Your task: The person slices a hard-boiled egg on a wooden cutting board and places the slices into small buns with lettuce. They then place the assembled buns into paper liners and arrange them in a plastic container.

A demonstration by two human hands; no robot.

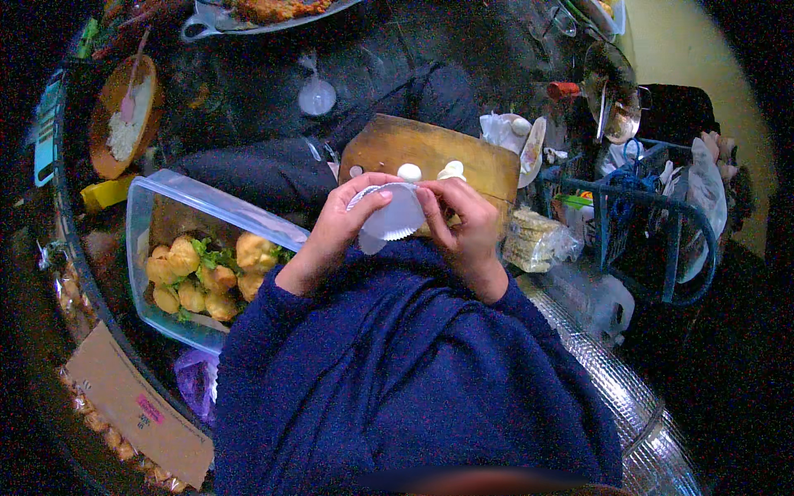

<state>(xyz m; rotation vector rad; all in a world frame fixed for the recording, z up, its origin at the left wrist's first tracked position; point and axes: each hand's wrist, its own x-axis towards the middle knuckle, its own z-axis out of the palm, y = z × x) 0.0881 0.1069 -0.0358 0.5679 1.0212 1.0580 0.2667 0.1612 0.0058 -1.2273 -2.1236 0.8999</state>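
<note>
A white paper cup liner (395, 217) with a pleated rim is held up in front of my chest. My left hand (346, 213) grips its left side, thumb laid over the paper. At the right edge my right hand (460, 217) pinches the rim between thumb and fingers. Another pale piece hangs just under the liner, and I cannot tell whether it is a second one. Beyond my hands lies a wooden board (389, 142). A few small white round things (408, 172) rest on it, partly hidden by my fingers.
To the left stands a clear plastic box (217, 207) with golden fried pieces (184, 256) and green leaves. A brown bowl (149, 91) of white grains lies farther left. At right are a dark plastic basket (670, 159) and a wrapped pale block (529, 241). A pan (269, 31) sits at the top.
</note>
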